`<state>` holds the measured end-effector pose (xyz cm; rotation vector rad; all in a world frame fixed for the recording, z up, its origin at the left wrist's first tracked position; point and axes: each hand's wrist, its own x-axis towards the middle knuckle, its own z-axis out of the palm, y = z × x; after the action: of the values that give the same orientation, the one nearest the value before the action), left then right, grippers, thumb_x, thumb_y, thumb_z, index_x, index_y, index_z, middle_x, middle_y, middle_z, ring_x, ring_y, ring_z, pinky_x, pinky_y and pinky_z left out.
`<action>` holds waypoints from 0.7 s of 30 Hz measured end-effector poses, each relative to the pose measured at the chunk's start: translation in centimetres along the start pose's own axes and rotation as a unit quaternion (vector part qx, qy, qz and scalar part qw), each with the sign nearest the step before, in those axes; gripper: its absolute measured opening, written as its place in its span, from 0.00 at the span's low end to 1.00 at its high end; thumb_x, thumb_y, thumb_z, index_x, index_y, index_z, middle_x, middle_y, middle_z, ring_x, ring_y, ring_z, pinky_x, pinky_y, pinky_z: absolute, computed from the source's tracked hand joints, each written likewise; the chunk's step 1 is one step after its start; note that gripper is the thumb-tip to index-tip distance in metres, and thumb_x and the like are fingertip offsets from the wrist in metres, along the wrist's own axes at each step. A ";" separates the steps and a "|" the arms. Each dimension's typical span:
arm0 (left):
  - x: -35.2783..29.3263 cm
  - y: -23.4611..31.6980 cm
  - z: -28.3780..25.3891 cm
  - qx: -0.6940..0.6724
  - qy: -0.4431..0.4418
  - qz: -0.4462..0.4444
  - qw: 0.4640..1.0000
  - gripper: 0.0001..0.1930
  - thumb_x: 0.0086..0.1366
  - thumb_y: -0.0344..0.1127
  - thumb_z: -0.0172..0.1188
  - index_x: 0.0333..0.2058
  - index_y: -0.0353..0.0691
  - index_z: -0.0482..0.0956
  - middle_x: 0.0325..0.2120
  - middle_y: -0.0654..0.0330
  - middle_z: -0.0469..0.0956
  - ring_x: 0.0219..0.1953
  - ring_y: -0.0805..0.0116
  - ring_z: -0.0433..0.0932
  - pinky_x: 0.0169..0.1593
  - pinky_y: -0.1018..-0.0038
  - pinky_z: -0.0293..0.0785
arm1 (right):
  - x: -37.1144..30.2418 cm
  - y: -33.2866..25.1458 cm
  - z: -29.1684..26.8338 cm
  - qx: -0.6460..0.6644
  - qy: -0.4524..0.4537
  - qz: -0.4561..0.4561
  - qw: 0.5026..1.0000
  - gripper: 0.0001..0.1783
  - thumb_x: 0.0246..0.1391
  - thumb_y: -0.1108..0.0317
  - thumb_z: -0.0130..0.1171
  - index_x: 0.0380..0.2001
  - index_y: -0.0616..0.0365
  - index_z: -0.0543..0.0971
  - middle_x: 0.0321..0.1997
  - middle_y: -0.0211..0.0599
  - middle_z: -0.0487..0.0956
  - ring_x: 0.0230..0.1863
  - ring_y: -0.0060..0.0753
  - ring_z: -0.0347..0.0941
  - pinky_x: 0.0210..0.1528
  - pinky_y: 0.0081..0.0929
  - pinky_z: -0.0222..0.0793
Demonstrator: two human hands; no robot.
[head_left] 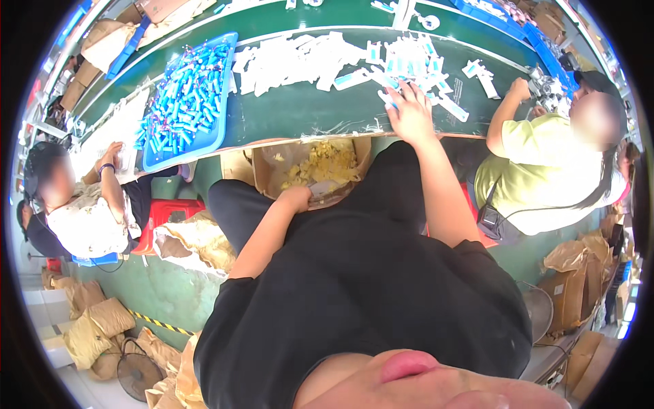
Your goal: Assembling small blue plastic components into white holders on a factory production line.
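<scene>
Person seen from above, wearing a black short-sleeved T-shirt and black trousers; both forearms bare, left hand (294,198) and right hand (411,112) without gloves, rings or watch

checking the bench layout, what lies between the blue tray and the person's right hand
In the head view, a loose heap of white packets lies on the green bench between the blue tray and the right hand.
</scene>
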<state>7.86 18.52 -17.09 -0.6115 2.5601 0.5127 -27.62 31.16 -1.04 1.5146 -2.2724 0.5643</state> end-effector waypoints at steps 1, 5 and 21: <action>-0.1 0.1 0.1 -0.005 -0.021 0.014 1.000 0.12 0.57 0.37 0.65 0.38 0.41 0.89 0.41 0.48 0.88 0.45 0.44 0.86 0.49 0.53 0.82 | 0.3 0.9 0.2 0.006 -0.017 0.004 1.000 0.27 0.65 0.54 0.62 0.66 0.39 0.79 0.76 0.45 0.70 0.79 0.57 0.57 0.76 0.65 0.53; -0.5 0.0 -0.5 -0.036 -0.051 0.010 0.998 0.17 0.61 0.49 0.66 0.40 0.43 0.91 0.42 0.47 0.88 0.47 0.45 0.86 0.52 0.56 0.81 | 1.4 5.5 0.4 -0.031 -0.008 0.038 0.999 0.25 0.63 0.59 0.60 0.64 0.35 0.81 0.76 0.43 0.71 0.79 0.55 0.59 0.76 0.63 0.54; 0.7 -0.8 -1.3 -0.180 -0.012 -0.051 0.982 0.33 0.65 0.71 0.59 0.43 0.47 0.92 0.35 0.47 0.88 0.43 0.47 0.87 0.50 0.58 0.80 | 10.3 -3.3 4.3 0.019 -0.004 -0.022 1.000 0.44 0.60 0.39 0.63 0.72 0.53 0.70 0.76 0.54 0.68 0.79 0.58 0.57 0.80 0.62 0.46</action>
<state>7.21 17.09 -16.62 -0.8480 2.4147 0.9512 -28.67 19.75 0.82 1.5851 -2.2402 0.5934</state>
